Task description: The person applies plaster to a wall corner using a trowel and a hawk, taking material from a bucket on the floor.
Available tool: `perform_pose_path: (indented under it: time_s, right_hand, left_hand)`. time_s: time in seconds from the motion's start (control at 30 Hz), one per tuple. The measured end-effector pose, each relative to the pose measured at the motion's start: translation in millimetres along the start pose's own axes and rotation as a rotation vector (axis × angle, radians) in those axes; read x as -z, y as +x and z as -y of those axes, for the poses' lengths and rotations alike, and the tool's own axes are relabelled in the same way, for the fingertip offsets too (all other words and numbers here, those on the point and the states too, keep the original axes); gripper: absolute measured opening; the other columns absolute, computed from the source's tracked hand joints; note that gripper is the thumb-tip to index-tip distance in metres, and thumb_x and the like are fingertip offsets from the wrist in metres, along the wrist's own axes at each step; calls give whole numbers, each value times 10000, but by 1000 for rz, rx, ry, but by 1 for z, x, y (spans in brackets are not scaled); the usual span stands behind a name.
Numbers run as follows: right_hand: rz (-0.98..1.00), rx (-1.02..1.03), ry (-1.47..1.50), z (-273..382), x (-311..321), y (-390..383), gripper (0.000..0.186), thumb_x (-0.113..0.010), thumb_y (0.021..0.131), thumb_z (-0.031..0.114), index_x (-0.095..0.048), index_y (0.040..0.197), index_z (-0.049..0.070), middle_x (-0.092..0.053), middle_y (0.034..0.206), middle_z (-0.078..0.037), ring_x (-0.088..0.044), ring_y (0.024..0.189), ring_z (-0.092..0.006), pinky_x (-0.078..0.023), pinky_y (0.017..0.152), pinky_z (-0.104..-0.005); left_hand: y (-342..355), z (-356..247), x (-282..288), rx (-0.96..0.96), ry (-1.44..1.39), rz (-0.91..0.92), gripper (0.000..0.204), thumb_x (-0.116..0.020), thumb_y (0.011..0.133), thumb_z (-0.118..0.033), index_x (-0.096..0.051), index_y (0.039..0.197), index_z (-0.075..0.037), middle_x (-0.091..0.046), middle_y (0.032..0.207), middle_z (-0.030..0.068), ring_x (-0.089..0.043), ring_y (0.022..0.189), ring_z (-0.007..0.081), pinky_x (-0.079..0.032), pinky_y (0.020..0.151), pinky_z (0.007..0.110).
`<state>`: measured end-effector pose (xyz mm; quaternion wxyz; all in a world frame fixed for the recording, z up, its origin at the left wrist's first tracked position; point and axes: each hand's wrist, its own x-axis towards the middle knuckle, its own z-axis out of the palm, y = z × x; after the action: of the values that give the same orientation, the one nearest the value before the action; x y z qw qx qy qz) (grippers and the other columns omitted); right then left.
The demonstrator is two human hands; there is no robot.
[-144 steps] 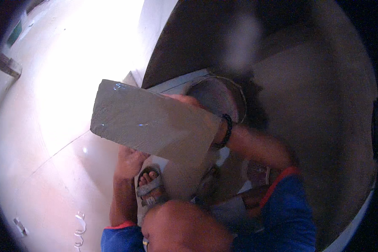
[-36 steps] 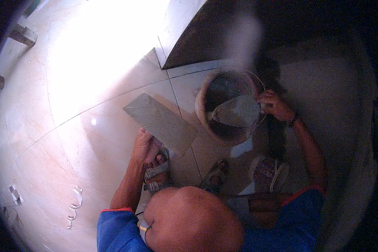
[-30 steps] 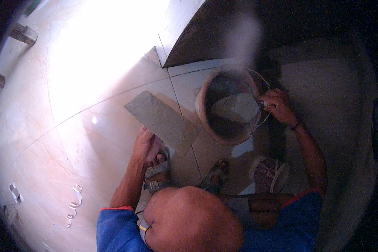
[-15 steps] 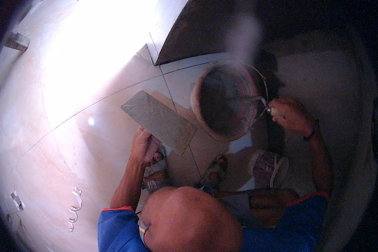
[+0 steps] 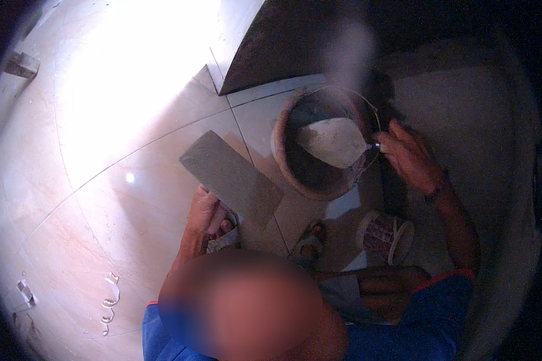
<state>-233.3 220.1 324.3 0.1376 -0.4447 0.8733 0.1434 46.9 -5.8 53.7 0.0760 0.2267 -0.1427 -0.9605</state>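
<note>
The hands are apart. The left hand (image 5: pixel 208 212) grips the board (image 5: pixel 230 175), whose long axis runs from ten to four o'clock. The right hand (image 5: pixel 408 155) clasps the trowel (image 5: pixel 334 142), blade toward nine o'clock across the bucket's (image 5: pixel 279 150) mouth. A tub (image 5: pixel 379 233) sits at the bucket's five o'clock.

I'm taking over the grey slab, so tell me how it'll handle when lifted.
The grey slab is probably stiff: it shows no sag beyond the left hand. It may tip, being held near one long edge. Its exposed corners might chip if knocked.
</note>
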Motion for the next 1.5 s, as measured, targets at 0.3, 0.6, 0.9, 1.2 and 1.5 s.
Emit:
perform_pose_path:
  time_s: [0.3,0.6,0.9,1.2,1.5]
  right_hand:
    - [-78,178,-327,-3,-17,37,343,-572,796,87,-623,1125,172,-506,940,-99,-519,956,-298,-429,796,-408]
    - [-100,398,-400,5,-40,50,322,-567,788,130,-624,1098,200,-531,1076,-84,-502,1027,-292,-388,883,-434]
    - [-85,430,-211,-16,-60,59,271,-601,800,216,-657,1065,213,-564,1037,-53,-512,1034,-272,-365,932,-432]
    - [-113,388,34,-34,-68,55,291,-567,786,128,-683,1048,177,-569,1001,-61,-504,1008,-277,-357,919,-428]
    - [-181,351,29,-40,-78,58,284,-573,778,153,-695,1030,198,-571,985,-41,-515,1011,-267,-373,904,-423]
  left_hand:
    - [-1,-1,-12,133,85,33,280,-674,859,-140,-603,1088,4,-663,1058,105,-651,935,218,-527,802,359]
    - [-6,-2,-19,94,259,7,234,-663,866,-179,-622,1037,-25,-665,943,18,-600,746,93,-451,616,239]
    - [-3,-8,-25,129,352,77,186,-623,851,-105,-633,1021,-31,-655,955,4,-576,771,89,-436,658,238]
    - [-2,-4,-27,150,305,140,287,-623,849,-82,-597,1126,-11,-645,1092,41,-597,935,119,-461,790,264]
    - [6,2,-31,150,304,273,368,-676,858,-186,-586,1168,-11,-631,1163,62,-591,1036,160,-452,911,315]
